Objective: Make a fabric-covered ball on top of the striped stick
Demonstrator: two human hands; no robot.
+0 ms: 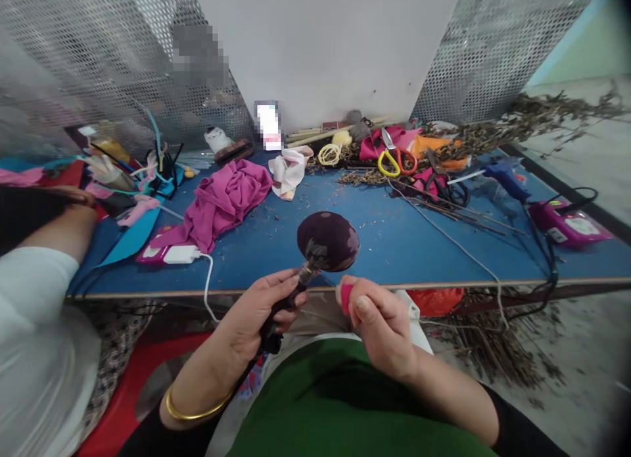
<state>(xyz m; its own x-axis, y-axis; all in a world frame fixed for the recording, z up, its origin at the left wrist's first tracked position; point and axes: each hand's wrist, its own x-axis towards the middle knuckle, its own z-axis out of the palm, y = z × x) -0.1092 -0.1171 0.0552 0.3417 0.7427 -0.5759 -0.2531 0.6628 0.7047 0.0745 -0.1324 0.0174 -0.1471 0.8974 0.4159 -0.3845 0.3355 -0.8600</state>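
Note:
A round head [329,240] covered in dark purple, patchy cloth tops a dark stem [276,319]. My left hand [261,306] is wrapped round that stem just below the head, holding it tilted over the table's front edge. To the right of it, my right hand [379,319] is closed, thumb pressed on the curled fingers. A small bright pink piece [346,299] shows at its forefinger; whether it is worn or gripped I cannot tell. What looks like a faint thread runs between the stem and this hand.
Crumpled magenta cloth [231,197] lies left on the blue table [315,194]. Scissors [394,160], dried twigs [493,131], a blue glue gun [507,177] and a purple power box [569,223] with cables are right. A lit phone [269,125] stands behind. Another person's arm [59,233] rests left.

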